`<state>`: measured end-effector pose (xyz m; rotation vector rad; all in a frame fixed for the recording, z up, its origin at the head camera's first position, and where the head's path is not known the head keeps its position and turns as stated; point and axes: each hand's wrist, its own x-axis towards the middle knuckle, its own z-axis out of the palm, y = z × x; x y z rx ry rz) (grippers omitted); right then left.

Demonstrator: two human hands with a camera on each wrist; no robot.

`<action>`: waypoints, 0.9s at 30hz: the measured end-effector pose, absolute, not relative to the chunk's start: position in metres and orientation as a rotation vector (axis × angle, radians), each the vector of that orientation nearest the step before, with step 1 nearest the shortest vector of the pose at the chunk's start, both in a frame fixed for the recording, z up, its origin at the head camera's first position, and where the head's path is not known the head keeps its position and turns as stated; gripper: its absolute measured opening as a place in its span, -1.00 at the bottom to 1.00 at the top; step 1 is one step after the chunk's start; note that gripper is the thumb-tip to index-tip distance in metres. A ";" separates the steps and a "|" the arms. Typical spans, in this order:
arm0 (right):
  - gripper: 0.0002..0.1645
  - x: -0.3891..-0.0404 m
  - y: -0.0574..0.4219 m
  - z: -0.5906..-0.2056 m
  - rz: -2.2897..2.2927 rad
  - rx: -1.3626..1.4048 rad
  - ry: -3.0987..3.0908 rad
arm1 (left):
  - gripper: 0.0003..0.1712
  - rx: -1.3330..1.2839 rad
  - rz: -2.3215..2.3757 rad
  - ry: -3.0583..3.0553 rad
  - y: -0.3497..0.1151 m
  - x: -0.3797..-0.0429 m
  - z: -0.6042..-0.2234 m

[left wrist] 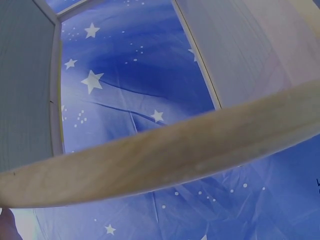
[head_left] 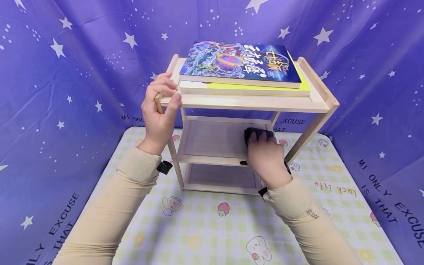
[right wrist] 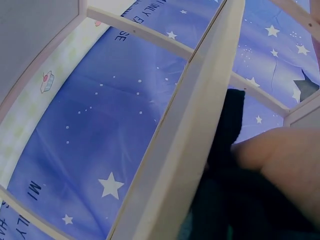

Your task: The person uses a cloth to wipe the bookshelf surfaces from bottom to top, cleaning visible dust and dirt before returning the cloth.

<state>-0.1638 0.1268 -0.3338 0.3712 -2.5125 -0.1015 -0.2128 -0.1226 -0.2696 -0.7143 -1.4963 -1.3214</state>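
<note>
A small three-tier wooden shelf rack [head_left: 238, 104] stands on the table. My left hand [head_left: 159, 114] grips its top left corner, with the thumb at the front rail and the fingers over the end. On the right part of the middle shelf [head_left: 215, 138], my right hand [head_left: 266, 156] holds a bunched black cloth [head_left: 253, 131] against the board. In the right wrist view the dark cloth [right wrist: 230, 112] shows beside the shelf's front edge [right wrist: 200, 120], with part of the hand at right. The left wrist view is crossed by a blurred wooden rail [left wrist: 160, 150].
Two books lie stacked on the top tier: a blue illustrated one [head_left: 228, 60] over a yellow and white one [head_left: 251, 91]. Below is the bottom shelf [head_left: 218, 176]. The rack stands on a green-checked tablecloth [head_left: 198, 228], and a purple star-patterned curtain [head_left: 99, 73] surrounds the table.
</note>
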 end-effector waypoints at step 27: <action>-0.47 -0.147 0.148 -0.357 0.196 0.322 -2.509 | -0.41 -0.719 -1.322 -1.494 -0.123 -0.212 -0.269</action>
